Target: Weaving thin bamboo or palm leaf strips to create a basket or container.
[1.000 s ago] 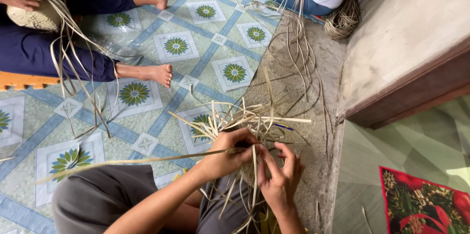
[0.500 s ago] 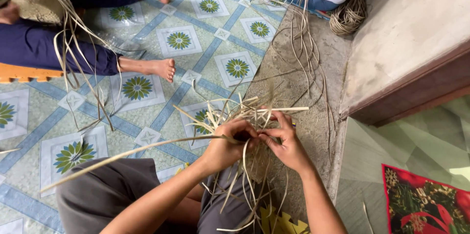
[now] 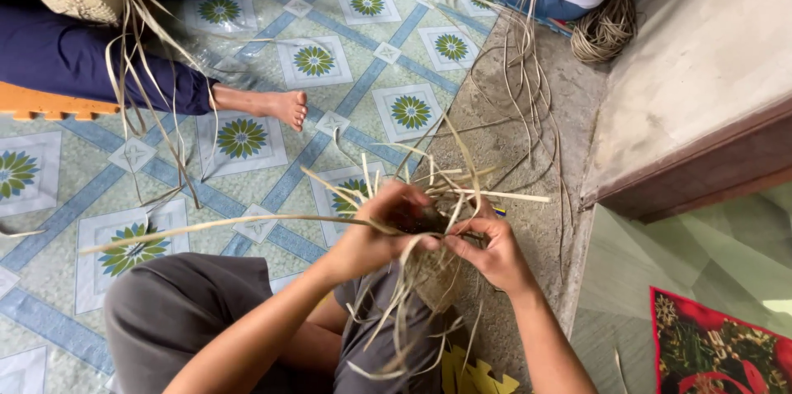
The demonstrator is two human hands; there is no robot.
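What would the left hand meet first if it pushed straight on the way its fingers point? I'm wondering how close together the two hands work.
Probably the right hand: the left hand points right across the woven strips, fingertips nearly touching.

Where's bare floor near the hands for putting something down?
Free: tiled mat between the seated person's bare foot and the left hand; grey slab at right. Crowded: straw strips fan around both hands; loose strands cover the concrete strip beyond the right hand.

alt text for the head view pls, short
Seen from above, a seated person's left hand and right hand pinch pale straw strips into a small woven piece. Two other people sit on the patterned floor mat, one holding similar strips.
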